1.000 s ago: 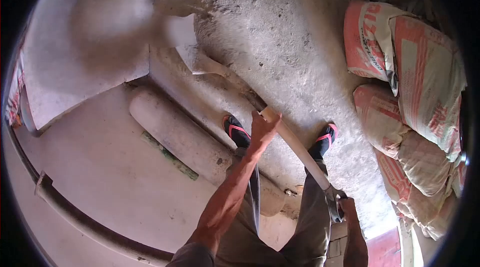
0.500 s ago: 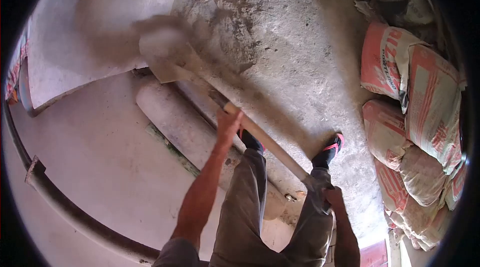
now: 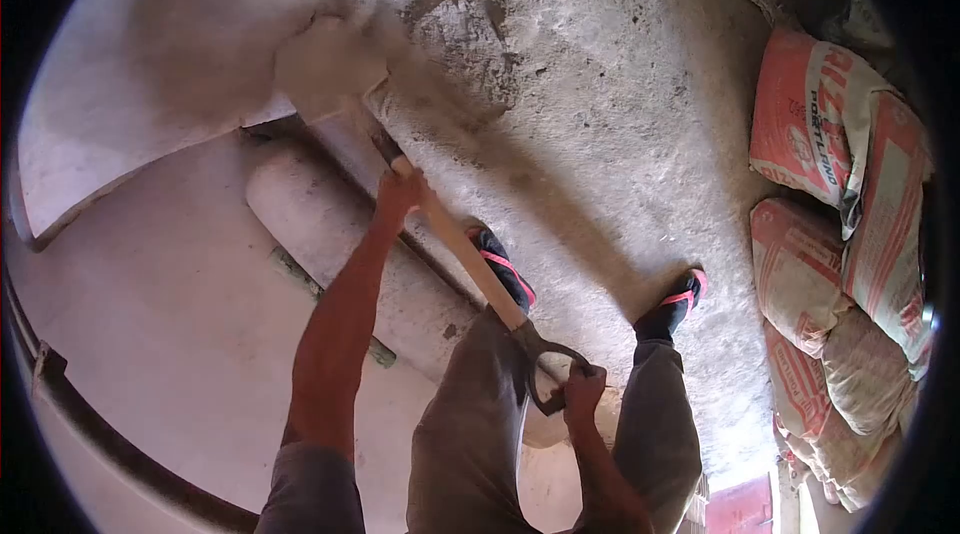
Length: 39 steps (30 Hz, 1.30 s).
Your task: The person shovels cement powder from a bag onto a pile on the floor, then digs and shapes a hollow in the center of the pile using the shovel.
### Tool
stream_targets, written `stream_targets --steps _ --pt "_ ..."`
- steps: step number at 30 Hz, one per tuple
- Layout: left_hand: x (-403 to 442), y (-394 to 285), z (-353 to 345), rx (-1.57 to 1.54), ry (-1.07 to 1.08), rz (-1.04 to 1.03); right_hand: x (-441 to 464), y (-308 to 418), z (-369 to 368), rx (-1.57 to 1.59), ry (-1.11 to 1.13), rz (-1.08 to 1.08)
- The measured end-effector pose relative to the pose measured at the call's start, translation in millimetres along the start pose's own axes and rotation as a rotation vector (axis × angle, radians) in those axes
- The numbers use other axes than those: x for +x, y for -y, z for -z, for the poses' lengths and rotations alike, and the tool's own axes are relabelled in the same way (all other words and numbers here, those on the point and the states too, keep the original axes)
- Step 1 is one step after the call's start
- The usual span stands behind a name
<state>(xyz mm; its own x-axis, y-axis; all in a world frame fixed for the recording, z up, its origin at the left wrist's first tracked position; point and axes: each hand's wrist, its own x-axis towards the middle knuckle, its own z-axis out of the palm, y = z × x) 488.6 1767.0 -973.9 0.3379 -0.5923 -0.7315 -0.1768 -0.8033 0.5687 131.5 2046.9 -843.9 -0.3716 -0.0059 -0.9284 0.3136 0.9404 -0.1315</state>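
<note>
A shovel (image 3: 468, 252) with a wooden shaft slants across the middle of the head view. Low on that shaft, just behind the metal socket, my left hand (image 3: 402, 194) is closed. My right hand (image 3: 583, 392) grips the dark D-shaped handle (image 3: 545, 346) in front of my legs. At the far end, the blade (image 3: 330, 69) looks dusty and blurred. It is near the edge of a pale sheet-like surface (image 3: 215, 29) at the upper left; whether it touches that surface I cannot tell.
Stacked cement bags (image 3: 815, 124) line the right side. A rounded, dusty cylinder (image 3: 350, 234) lies left of my feet, with a greenish strip (image 3: 295, 269) beside it. A dark pipe (image 3: 130, 444) curves along the lower left. My sandalled feet (image 3: 680, 304) stand on rough concrete (image 3: 600, 134).
The shovel has shifted forward and leftward with both hands. My right hand has moved from beside my right leg to between my legs. The blade now sits higher in view.
</note>
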Motion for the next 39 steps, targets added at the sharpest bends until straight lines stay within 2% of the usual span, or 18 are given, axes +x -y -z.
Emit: stream_targets --steps 4,7,8,11,14,19,22,25,26,27,33,35,36,39 --pt "40 -47 -24 0.124 0.039 -0.079 8 27 -33 0.141 -0.022 -0.048" --pt "36 -89 -58 0.292 0.056 -0.218 -4 26 -37 0.193 0.0 -0.13" --pt "31 -92 -70 0.145 0.085 -0.247 -10 25 -34 0.201 0.005 -0.165" --pt "13 -89 -82 0.35 0.049 -0.422 -25 15 -15 0.254 0.036 -0.291" --pt "-48 -109 -96 0.6 -0.151 -0.326 -39 -12 15 0.288 0.076 -0.311" --pt "-142 -100 -107 0.533 -0.04 -0.154 -55 -73 87 0.157 0.106 -0.334" --pt "-194 -96 -123 0.59 -0.051 -0.111 -78 -79 126 0.117 0.059 -0.419" --pt "-238 -120 -131 0.538 -0.016 -0.099 -73 -137 155 -0.078 0.17 -0.502" --pt "-247 -127 -132 0.498 0.005 -0.098 -65 -165 172 -0.391 0.407 -0.236" --pt "-250 -126 -134 0.507 -0.016 -0.133 -54 -201 190 -0.675 0.545 0.094" --pt "-279 -146 -142 0.496 -0.087 -0.307 -97 -84 195 -0.892 0.823 -0.326" --pt "-283 -155 -140 0.486 -0.144 -0.415 -83 -98 205 -0.394 0.846 -0.65" --pt "-287 -165 -138 0.468 -0.171 -0.395 -81 -99 209 -0.139 0.844 -0.797" --pt "-297 -196 -123 0.378 -0.226 -0.283 -74 -80 222 -0.464 0.733 -0.682"
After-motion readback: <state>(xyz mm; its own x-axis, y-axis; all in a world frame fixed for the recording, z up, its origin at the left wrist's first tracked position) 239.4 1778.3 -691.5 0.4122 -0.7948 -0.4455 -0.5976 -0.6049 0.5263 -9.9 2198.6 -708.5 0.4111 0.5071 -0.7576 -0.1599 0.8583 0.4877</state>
